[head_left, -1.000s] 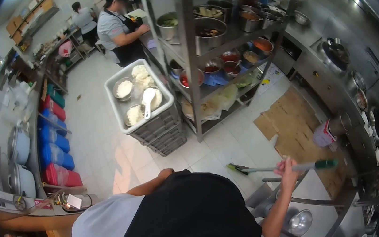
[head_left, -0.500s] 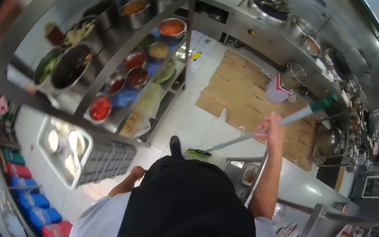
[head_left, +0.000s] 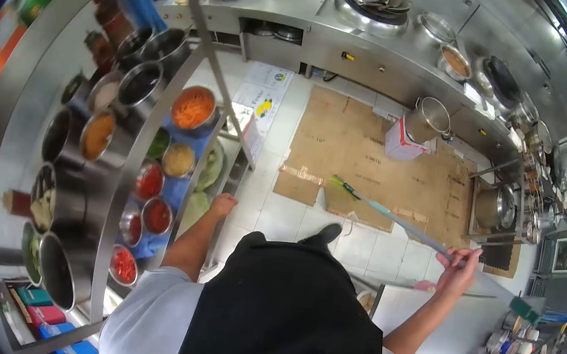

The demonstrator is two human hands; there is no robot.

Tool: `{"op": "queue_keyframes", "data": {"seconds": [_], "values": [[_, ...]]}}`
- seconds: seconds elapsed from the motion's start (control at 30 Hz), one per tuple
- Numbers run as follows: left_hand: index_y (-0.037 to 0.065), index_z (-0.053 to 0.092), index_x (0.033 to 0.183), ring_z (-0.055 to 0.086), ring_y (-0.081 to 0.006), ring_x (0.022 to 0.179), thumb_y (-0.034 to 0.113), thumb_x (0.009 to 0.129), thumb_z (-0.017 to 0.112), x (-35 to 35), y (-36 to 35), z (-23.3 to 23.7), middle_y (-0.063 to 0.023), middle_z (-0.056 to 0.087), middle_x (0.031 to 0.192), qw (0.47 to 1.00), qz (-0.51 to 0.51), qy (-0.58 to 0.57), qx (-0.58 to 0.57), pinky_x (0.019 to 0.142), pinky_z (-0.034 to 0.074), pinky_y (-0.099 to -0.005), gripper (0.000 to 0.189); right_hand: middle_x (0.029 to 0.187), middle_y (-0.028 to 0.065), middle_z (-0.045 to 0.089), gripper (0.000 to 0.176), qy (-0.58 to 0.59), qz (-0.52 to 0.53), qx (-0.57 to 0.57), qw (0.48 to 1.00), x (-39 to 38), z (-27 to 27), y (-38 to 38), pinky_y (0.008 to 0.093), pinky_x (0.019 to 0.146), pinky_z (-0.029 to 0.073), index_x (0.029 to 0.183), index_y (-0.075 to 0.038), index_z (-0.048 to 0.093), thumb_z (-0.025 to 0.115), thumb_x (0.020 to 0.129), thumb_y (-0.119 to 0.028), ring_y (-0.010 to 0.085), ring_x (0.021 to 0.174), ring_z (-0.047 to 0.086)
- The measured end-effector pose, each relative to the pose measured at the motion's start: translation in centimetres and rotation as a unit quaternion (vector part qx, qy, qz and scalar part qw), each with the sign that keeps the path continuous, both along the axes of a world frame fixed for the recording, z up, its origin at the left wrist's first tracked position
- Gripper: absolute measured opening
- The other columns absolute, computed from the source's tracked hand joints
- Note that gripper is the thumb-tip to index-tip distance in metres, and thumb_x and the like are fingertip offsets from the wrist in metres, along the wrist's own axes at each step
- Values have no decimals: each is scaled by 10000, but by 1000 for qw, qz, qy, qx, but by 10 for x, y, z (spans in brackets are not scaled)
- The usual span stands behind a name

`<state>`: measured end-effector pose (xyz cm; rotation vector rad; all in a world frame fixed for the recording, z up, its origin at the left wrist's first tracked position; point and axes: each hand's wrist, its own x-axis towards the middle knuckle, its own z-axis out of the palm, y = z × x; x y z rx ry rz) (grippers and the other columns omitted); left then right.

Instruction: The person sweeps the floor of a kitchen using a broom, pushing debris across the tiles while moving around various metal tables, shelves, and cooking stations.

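My right hand (head_left: 457, 269) is wrapped round the grey handle of a broom (head_left: 408, 225), reaching out to the right. The handle slants from its green end at the lower right to the green bristles, which lie over the edge of the cardboard on the floor (head_left: 373, 138). Loosely curled, with nothing showing in it, my left hand (head_left: 223, 204) hangs beside the steel shelf rack. Bowls stand on that rack, among them one of shredded carrot (head_left: 193, 109) and one of red pieces (head_left: 124, 265). My dark shoe (head_left: 322, 235) is on the tiles below the broom head.
A steel pot (head_left: 427, 120) sits on a red and white box (head_left: 405, 141) on the cardboard. Along the back runs a steel cooking counter (head_left: 298, 2) with pans. To my right is a steel worktop (head_left: 442, 324); beyond it, a rack (head_left: 506, 204) holds pots.
The view has swung and moved forward. The broom head has gone from the tiles to the cardboard edge, and its handle end has dropped to the right. My left hand is now beside the rack.
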<state>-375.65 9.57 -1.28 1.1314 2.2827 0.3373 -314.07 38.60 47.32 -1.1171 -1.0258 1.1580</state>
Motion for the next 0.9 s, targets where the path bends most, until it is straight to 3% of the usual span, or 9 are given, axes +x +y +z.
{"op": "queue_keyframes", "data": {"seconds": [0.1, 0.2, 0.27, 0.3, 0.33, 0.43, 0.47, 0.67, 0.9], "values": [[39, 777, 1048, 716, -362, 1081, 359, 944, 693, 3, 79, 74, -202, 764, 1126, 978, 181, -103, 26, 967, 548, -444, 346, 756, 27, 538, 391, -8, -23, -34, 999, 7, -87, 91, 377, 619, 658, 887, -70, 604, 603, 1103, -396, 165, 745, 644], [38, 773, 1061, 720, -341, 1079, 341, 935, 694, 5, 121, 63, -212, 761, 1129, 945, 252, -205, 48, 941, 553, -435, 337, 775, 43, 583, 303, -50, 25, -42, 998, -15, -146, 178, 365, 610, 653, 962, -78, 630, 636, 1093, -352, 165, 775, 661], [33, 769, 1072, 732, -323, 1025, 311, 933, 689, 33, 143, 99, -211, 766, 1075, 973, 179, -138, -53, 880, 563, -444, 321, 877, 50, 634, 233, -74, 69, -48, 994, -39, -158, 226, 364, 660, 655, 1056, -69, 659, 655, 1086, -300, 162, 800, 667], [37, 778, 1047, 744, -352, 925, 280, 948, 671, 28, 122, 42, -195, 779, 1041, 998, 30, -39, 36, 819, 562, -481, 283, 963, 47, 661, 232, -85, 121, -62, 987, -58, -150, 247, 373, 704, 652, 1128, -76, 668, 669, 1081, -303, 157, 820, 666], [57, 784, 968, 738, -399, 875, 252, 925, 680, 35, 123, 44, -178, 778, 973, 964, -220, 146, 18, 801, 563, -516, 225, 942, 23, 649, 242, -103, 156, -75, 979, -77, -142, 269, 358, 691, 635, 1109, -86, 667, 676, 1079, -326, 132, 820, 657], [87, 776, 964, 726, -428, 912, 210, 881, 692, 49, 149, 15, -170, 763, 956, 965, -133, -39, -222, 820, 572, -543, 171, 770, -39, 588, 320, -244, 201, -48, 948, -128, -115, 340, 314, 620, 570, 932, -108, 644, 652, 1087, -388, 99, 690, 622], [88, 777, 967, 725, -428, 913, 207, 880, 691, 52, 161, 22, -171, 763, 957, 961, -93, -78, -249, 820, 572, -543, 171, 740, -19, 593, 343, -200, 217, -27, 955, -139, -117, 366, 298, 579, 557, 906, -89, 642, 645, 1084, -383, 114, 652, 625], [92, 783, 983, 725, -426, 921, 193, 871, 690, 23, 271, 37, -177, 762, 965, 954, -81, -122, -262, 821, 573, -547, 177, 761, 33, 628, 362, -97, 140, -84, 982, -167, -88, 447, 300, 542, 576, 950, -37, 667, 666, 1065, -380, 126, 663, 654], [97, 790, 1002, 723, -423, 930, 176, 862, 689, -61, 416, 19, -185, 761, 974, 945, -213, -93, -228, 821, 574, -551, 190, 793, 41, 654, 345, -115, 143, -102, 978, -149, -79, 448, 314, 624, 618, 966, -33, 671, 629, 1093, -351, 130, 662, 651]]}}
